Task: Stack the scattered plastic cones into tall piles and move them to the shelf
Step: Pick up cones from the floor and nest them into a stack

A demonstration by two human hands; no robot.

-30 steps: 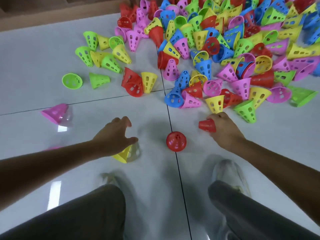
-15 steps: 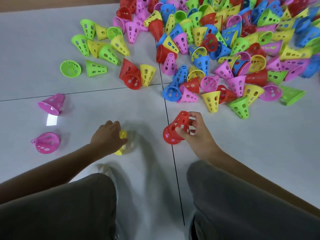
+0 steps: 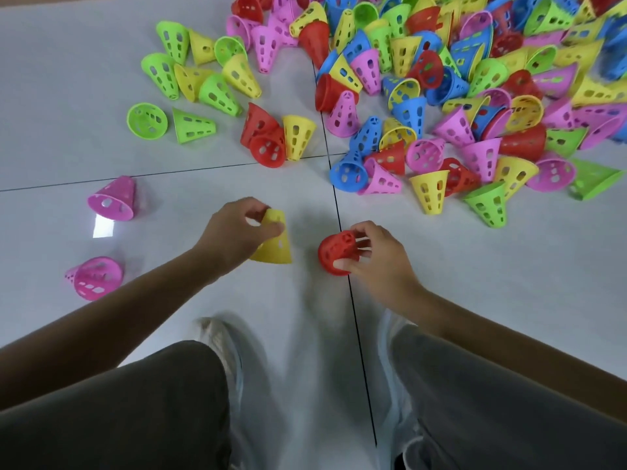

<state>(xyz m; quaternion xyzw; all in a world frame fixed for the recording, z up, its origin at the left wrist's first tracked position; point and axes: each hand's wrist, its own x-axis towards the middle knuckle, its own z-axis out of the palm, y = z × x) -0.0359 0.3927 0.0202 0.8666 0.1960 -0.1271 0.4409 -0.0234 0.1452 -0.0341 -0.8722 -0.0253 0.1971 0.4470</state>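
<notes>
My left hand (image 3: 234, 232) pinches the narrow top of a yellow cone (image 3: 276, 244), which stands with its wide end down on the white floor. My right hand (image 3: 373, 256) grips nested red cones (image 3: 337, 252) lying on their side, wide mouth pointing left, right beside the dark tile seam. The two hands sit close together, the cones a short gap apart. A big heap of perforated cones (image 3: 441, 79) in red, yellow, blue, green and pink fills the upper right.
Two pink cones lie apart at the left, one (image 3: 113, 198) near a tile seam and one (image 3: 96, 278) closer to me. Green and yellow cones (image 3: 200, 79) cluster at upper left. My knees and blurred shoes (image 3: 220, 340) fill the bottom.
My left hand has stood the yellow cone upright and shifted it right. My right hand picked up a red cone, joined it with the loose red one, and now holds both lower.
</notes>
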